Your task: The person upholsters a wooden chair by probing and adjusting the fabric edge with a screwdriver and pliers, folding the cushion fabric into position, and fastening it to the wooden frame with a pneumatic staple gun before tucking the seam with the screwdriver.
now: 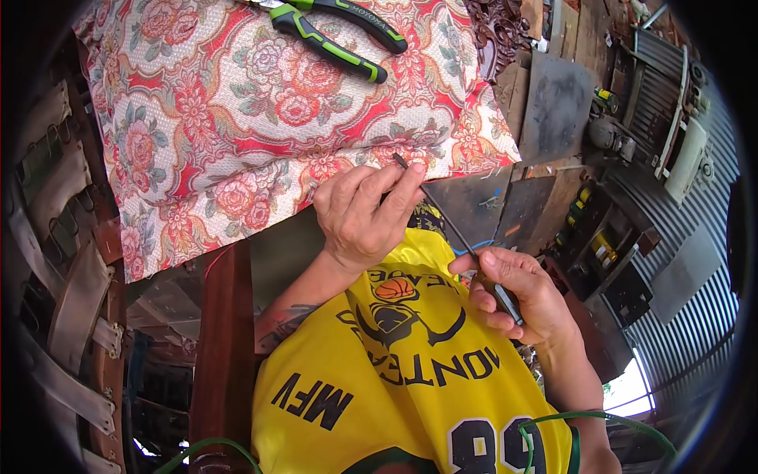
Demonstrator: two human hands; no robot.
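Observation:
In my right hand (525, 292) is a screwdriver-like tool (448, 221) with a long, thin dark shaft, its dark handle wrapped in my curled fingers. The shaft slants up and left, and its tip lies over the hem of the floral fabric (237, 193). At that hem, my left hand (367, 209) rests with fingers bent over the cloth, the fingertips beside the tool's tip; its thumb is hidden. The red and white fabric covers a cushion-like form. Green and black pliers (328, 43) lie on top of it.
A reddish-brown wooden post (217, 347) stands below the fabric. Webbing straps (79, 300) and wire springs are at the left. At the right are a dark panel (557, 107), a shelf with yellow items (604, 249) and corrugated metal (671, 347). A green cord (624, 419) crosses near my right arm.

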